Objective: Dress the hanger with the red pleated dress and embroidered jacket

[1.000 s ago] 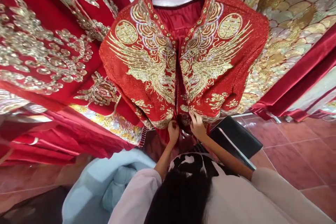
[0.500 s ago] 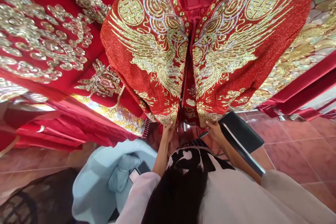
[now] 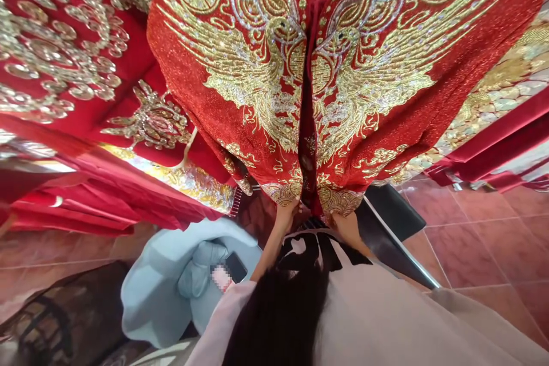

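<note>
A red jacket [image 3: 253,108] with gold phoenix embroidery and beads hangs right in front of me, its front edges slightly apart. My left hand [image 3: 288,213] pinches the lower front corner of the left panel at the hem. With closed fingers, my right hand [image 3: 345,224] grips the hem corner of the right panel. Both hands are close together, near my body. Part of the right fingers is hidden by the cloth. Dark red lining shows through the gap between the panels.
Red garments with crystal beading [image 3: 154,117] hang at left, and a gold-sequined one [image 3: 493,80] at right. A pale blue chair [image 3: 154,286] at lower left holds a phone [image 3: 235,267]. A black seat with a metal edge [image 3: 392,211] stands at right on tiled floor [image 3: 472,240].
The jacket looks larger and closer, its collar now out of the top of view. Both hands have drawn nearer to each other and toward my body, still holding the hem.
</note>
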`<move>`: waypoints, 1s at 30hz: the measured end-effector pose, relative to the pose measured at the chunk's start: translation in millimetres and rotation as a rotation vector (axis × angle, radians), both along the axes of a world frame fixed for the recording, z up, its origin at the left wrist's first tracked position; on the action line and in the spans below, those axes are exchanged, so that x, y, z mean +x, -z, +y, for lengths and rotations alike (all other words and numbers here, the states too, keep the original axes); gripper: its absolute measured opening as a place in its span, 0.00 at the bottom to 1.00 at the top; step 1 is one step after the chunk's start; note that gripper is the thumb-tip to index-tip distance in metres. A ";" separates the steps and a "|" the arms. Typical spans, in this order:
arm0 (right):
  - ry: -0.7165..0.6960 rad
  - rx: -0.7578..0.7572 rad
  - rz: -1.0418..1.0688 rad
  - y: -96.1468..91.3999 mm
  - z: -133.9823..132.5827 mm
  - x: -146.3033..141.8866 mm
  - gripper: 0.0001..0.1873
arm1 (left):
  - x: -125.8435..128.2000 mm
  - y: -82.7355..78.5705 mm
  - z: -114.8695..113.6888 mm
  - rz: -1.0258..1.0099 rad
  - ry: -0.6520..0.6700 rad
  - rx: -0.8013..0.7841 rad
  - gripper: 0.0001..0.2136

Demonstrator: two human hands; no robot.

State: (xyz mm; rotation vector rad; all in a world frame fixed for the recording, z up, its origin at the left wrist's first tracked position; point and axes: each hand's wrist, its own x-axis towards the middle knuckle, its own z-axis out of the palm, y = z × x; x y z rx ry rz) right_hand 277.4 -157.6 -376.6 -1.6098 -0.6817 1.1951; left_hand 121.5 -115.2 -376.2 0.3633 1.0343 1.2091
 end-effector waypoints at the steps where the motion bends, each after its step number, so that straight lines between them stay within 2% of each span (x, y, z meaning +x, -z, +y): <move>1: 0.025 -0.021 0.052 -4.4 -0.6 -3.6 0.14 | 2.2 -1.0 -2.1 0.005 -0.005 -0.012 0.21; 6: 0.010 -0.067 0.285 -24.0 3.9 -22.8 0.20 | 15.5 -8.6 -10.2 -0.014 -0.019 -0.054 0.23; 13: 0.016 0.022 0.434 -46.3 20.6 -34.1 0.21 | 32.7 -29.7 -17.3 -0.108 -0.123 -0.049 0.21; 19: 0.069 0.027 0.440 -42.9 23.1 -30.0 0.22 | 38.5 -35.9 -16.2 -0.085 -0.193 -0.047 0.23; 24: 0.085 0.034 0.437 -38.0 24.6 -33.3 0.19 | 41.5 -33.3 -12.7 -0.019 -0.143 -0.046 0.24; 30: 0.087 0.042 0.460 -39.2 26.5 -37.2 0.17 | 43.2 -31.5 -10.6 0.015 -0.160 -0.016 0.21</move>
